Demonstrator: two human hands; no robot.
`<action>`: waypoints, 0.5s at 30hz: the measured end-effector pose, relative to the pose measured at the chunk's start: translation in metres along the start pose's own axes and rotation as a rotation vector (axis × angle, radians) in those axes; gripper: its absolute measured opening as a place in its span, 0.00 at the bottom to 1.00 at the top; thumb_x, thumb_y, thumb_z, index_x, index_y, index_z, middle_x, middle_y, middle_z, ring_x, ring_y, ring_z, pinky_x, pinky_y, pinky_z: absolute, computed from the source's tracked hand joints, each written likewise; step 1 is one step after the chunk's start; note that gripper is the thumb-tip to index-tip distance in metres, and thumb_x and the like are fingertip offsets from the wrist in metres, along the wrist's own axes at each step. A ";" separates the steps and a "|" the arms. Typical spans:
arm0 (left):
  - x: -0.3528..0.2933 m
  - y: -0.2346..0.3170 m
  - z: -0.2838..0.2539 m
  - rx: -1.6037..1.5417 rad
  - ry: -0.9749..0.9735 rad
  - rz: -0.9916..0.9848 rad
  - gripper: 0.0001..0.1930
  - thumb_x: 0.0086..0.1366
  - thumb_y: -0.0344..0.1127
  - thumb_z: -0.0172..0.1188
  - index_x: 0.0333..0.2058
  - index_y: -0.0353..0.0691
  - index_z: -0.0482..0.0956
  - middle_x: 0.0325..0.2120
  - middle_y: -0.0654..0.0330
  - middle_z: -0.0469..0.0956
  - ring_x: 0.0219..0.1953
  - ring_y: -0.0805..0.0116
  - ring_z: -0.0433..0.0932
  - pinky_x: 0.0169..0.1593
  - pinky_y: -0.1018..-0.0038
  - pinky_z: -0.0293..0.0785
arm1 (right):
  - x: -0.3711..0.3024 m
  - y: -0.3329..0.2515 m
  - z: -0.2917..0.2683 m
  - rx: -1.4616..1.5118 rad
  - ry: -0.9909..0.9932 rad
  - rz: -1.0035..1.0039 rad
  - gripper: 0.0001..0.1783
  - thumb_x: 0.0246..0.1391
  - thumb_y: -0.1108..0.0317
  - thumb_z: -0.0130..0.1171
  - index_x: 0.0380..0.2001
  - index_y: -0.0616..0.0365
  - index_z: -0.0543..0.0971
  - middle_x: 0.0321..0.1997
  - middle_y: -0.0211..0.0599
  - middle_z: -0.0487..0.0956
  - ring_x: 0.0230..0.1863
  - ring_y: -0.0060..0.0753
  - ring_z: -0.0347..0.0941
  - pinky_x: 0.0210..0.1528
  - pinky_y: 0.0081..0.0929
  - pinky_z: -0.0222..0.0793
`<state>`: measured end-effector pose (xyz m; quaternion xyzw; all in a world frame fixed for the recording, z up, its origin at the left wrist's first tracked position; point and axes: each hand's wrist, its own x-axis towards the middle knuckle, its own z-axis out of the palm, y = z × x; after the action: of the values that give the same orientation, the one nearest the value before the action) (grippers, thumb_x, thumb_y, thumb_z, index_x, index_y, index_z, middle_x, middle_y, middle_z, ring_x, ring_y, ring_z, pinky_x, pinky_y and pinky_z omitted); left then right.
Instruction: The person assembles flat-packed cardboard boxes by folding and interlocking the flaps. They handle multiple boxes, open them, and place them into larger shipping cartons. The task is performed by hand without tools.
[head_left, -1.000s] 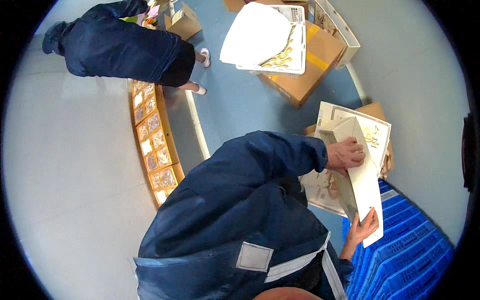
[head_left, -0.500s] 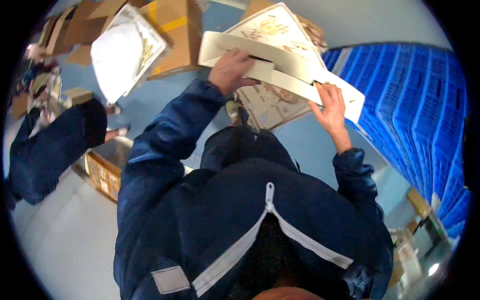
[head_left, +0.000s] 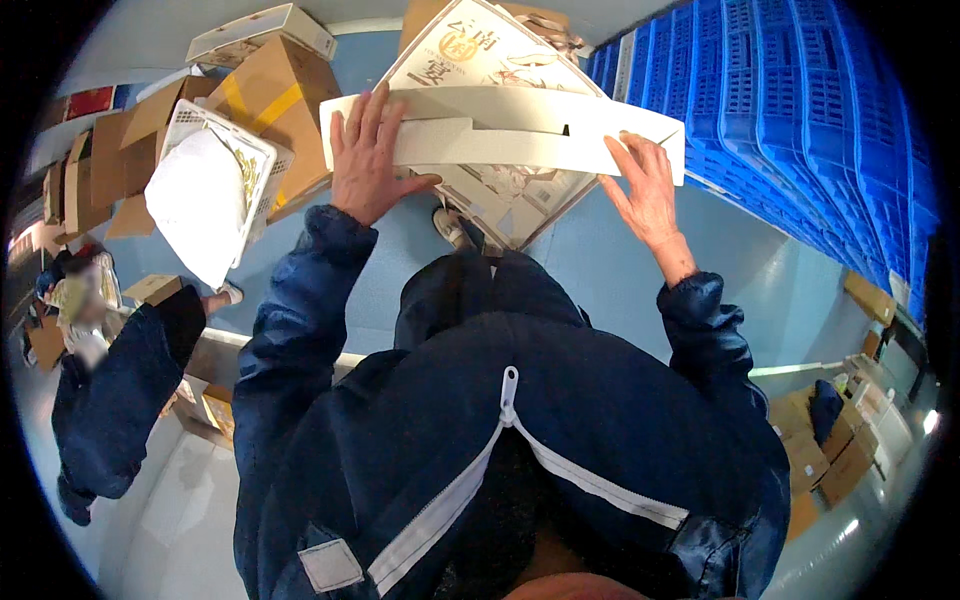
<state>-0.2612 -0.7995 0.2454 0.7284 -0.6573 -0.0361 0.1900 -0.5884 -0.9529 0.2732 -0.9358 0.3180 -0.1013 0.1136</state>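
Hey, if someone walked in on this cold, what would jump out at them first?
First, the long white folded cardboard piece held crosswise at top centre, with the left hand flat on one end and the right hand gripping the other. Just beneath it lies a flat printed box sheet. On the right rises a wall of stacked blue plastic crates, and brown cardboard boxes crowd the upper left.

Blue crates [head_left: 800, 110] right; brown cartons [head_left: 265, 95] left; co-worker [head_left: 110, 400] lower left.
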 end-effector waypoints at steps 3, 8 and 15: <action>0.017 -0.006 -0.008 0.037 -0.048 0.007 0.52 0.32 0.56 0.70 0.56 0.38 0.58 0.55 0.54 0.59 0.60 0.52 0.53 0.60 0.48 0.41 | -0.001 -0.001 0.007 -0.022 0.033 0.011 0.27 0.45 0.61 0.58 0.51 0.53 0.70 0.51 0.41 0.66 0.51 0.43 0.60 0.54 0.37 0.55; 0.021 -0.013 -0.001 -0.082 -0.044 0.079 0.52 0.31 0.57 0.70 0.54 0.34 0.60 0.48 0.53 0.64 0.54 0.52 0.59 0.59 0.54 0.47 | -0.003 -0.004 0.014 -0.103 0.011 0.057 0.28 0.45 0.59 0.59 0.50 0.55 0.68 0.51 0.41 0.65 0.54 0.44 0.58 0.54 0.41 0.55; 0.014 -0.006 -0.004 -0.052 -0.131 0.076 0.54 0.33 0.54 0.70 0.58 0.39 0.55 0.53 0.54 0.60 0.56 0.54 0.57 0.62 0.52 0.44 | -0.004 -0.001 -0.007 0.187 0.037 0.125 0.25 0.47 0.62 0.57 0.49 0.57 0.68 0.52 0.45 0.66 0.55 0.48 0.58 0.56 0.41 0.54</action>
<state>-0.2528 -0.8120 0.2503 0.6937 -0.6944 -0.0932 0.1667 -0.5924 -0.9508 0.2799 -0.8974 0.3668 -0.1404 0.2009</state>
